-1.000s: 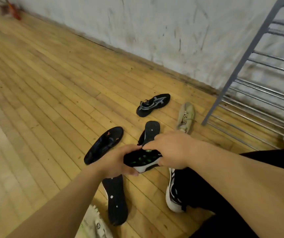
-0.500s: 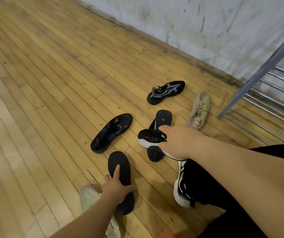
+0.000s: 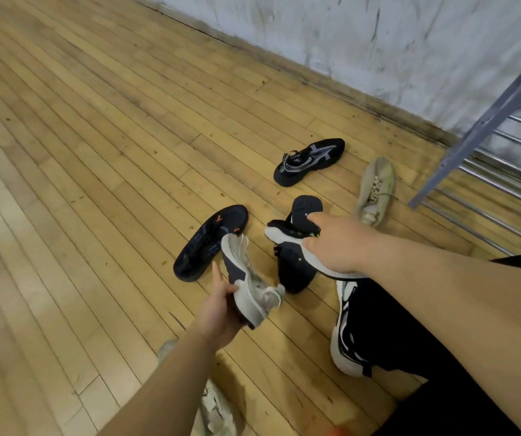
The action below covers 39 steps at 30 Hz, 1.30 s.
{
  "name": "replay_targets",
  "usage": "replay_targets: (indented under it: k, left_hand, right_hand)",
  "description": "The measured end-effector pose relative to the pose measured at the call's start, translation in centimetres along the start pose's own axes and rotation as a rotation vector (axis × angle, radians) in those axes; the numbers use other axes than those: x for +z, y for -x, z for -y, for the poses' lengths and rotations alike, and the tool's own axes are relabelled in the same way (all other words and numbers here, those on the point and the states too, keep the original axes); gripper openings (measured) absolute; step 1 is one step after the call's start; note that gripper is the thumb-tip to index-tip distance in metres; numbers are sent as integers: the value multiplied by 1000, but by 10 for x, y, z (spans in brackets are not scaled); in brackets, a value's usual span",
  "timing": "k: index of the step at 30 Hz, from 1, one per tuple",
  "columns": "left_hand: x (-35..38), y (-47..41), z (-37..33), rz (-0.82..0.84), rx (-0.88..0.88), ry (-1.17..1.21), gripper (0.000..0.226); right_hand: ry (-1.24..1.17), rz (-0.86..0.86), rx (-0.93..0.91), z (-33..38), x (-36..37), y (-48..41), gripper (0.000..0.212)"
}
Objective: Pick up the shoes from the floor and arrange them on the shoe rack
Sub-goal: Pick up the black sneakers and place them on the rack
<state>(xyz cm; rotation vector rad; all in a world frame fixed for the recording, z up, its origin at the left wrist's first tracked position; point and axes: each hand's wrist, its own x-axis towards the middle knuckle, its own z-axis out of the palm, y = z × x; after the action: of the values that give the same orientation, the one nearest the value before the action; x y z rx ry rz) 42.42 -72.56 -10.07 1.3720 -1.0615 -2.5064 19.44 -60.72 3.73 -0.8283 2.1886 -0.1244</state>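
My right hand (image 3: 334, 247) grips a black sneaker with a white sole (image 3: 281, 234) just above the floor. My left hand (image 3: 221, 306) holds a white sneaker with a dark grey sole (image 3: 249, 284), tilted with the sole facing left. On the floor lie a black shoe with orange marks (image 3: 212, 240), a black shoe turned sole-up (image 3: 296, 269), a black-and-grey mesh sneaker (image 3: 309, 160) and a beige sneaker (image 3: 375, 190). The metal shoe rack (image 3: 485, 121) stands at the right, against the wall.
A pale shoe (image 3: 215, 407) lies partly hidden under my left forearm. My own foot in a white-and-black sneaker (image 3: 344, 341) rests on the wooden floor near the right hand. The white wall runs along the back.
My left hand let go of the black sneaker, reached down and lifted the dark-soled white sneaker off the floor. My right hand kept the black sneaker and shifted slightly right.
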Motion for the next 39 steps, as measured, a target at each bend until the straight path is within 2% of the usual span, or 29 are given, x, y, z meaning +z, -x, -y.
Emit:
replay_targets:
  k: [2,6,8,10,11,14,19,22,24,30,36,39]
  left_hand:
    - [1,4,-18,65,3,55,74]
    - [1,5,-29,89,-27,50,81]
    - [2,2,-21,-48,-52,-232,88]
    - [5,-6,-11,-329,-10,-728,92]
    - [9,-12,-7,-402,54,-918,93]
    - [36,-34,-3,-368,222,-1252,92]
    - [97,-80,6,-169,288,-1559,94]
    - [123,-105,15,44,301,-1648,94]
    - [135,-122,20,98,291,-1677,97]
    - [153,-164,21,-73,82,-1791,110]
    - [156,-174,45,-156,77,-2017,115]
    - [166,-168,34,-183,99,-1887,118]
  right_hand:
    - [-36,-43,25,1,-1,-1,62]
    - [-76,-87,59,2,-3,2,61]
    - [-71,-110,75,0,-5,5,59]
    - [-24,-120,89,-3,-8,8,53]
    - [-3,-126,97,-5,-9,9,52]
    - [-49,-193,134,-14,-14,9,53]
    - [-59,-277,207,-26,-25,10,51]
    - [-109,-301,226,-33,-34,8,50]
    - [-149,-310,239,-38,-38,4,50]
    - [-221,-315,257,-54,-46,-16,52]
    - [-292,-288,264,-53,-59,-31,58]
    - [-326,-301,250,-51,-64,-34,59]
